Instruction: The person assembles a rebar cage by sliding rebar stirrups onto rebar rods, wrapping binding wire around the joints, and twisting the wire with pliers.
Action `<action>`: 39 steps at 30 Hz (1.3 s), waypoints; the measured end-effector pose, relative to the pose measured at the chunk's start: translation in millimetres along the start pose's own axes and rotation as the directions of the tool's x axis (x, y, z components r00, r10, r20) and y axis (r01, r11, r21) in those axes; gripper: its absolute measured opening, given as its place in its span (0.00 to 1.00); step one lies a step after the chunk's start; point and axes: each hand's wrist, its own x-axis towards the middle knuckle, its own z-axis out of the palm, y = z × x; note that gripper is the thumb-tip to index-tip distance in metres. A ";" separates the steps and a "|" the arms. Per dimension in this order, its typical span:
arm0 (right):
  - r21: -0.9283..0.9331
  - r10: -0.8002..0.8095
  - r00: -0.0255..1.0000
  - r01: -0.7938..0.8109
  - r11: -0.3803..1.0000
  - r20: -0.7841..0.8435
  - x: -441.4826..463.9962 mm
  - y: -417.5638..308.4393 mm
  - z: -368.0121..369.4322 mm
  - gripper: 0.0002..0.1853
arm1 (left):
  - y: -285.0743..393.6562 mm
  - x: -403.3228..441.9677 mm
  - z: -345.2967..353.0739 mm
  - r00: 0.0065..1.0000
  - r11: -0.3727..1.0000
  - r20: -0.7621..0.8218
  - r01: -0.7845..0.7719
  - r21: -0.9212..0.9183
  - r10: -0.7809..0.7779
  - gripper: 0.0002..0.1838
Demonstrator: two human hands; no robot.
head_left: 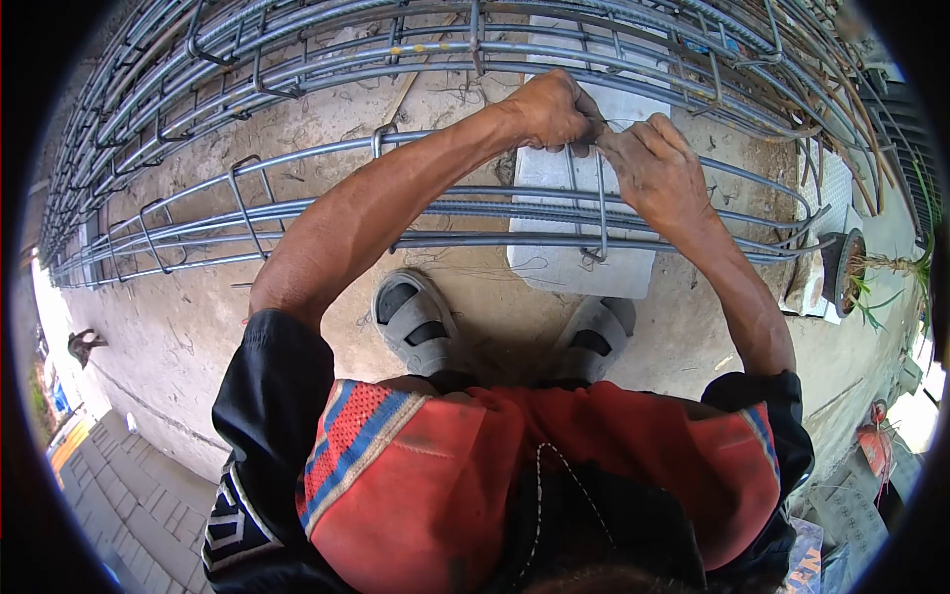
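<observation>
Both hands meet over the upper bar of a long steel rebar cage [455, 208] that lies across in front of me. My left hand [559, 111] is closed, its fingers pinched together by a square stirrup [602, 203]. Just right of it, my right hand [658, 166] is closed too, fingertips touching the same spot. A thin wire [621, 122] curves out between the two hands. The fingers cover most of it and the joint of bar and stirrup.
Behind lies a larger stack of rebar cages [327, 64]. A white board [584, 267] lies under the bars, before my sandalled feet [416, 322]. At the right stand a potted plant [851, 272] and bent bar ends. Wire scraps litter the concrete floor [327, 327].
</observation>
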 end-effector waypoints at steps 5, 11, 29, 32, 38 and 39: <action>0.212 0.180 0.982 -0.186 0.959 0.048 -0.7 5.7 2.3 0.06 | -0.4 -2.7 -6.6 0.997 0.998 0.053 -0.054 0.030 0.052 0.13; 0.239 0.246 0.937 -0.305 0.922 0.248 23.7 17.6 -10.6 0.08 | -13.5 -4.2 1.4 0.942 0.915 0.000 -0.325 0.237 0.335 0.16; -0.263 0.203 0.933 -0.125 0.957 0.298 12.4 17.2 -18.0 0.15 | -6.3 -12.4 1.7 0.910 0.845 0.010 -0.388 0.367 0.413 0.11; -0.070 0.266 0.945 -0.257 0.964 0.191 8.6 21.1 -10.7 0.14 | -10.5 -11.7 2.6 0.897 0.846 0.001 -0.417 0.333 0.442 0.11; -0.123 0.308 0.870 -0.282 0.952 0.386 12.0 10.5 -15.9 0.12 | -9.3 -12.4 1.7 0.913 0.875 -0.009 -0.387 0.292 0.407 0.10; -0.064 0.347 0.832 -0.355 0.933 0.434 9.5 5.1 -16.8 0.11 | -12.0 -10.0 2.5 0.906 0.875 -0.023 -0.400 0.272 0.422 0.10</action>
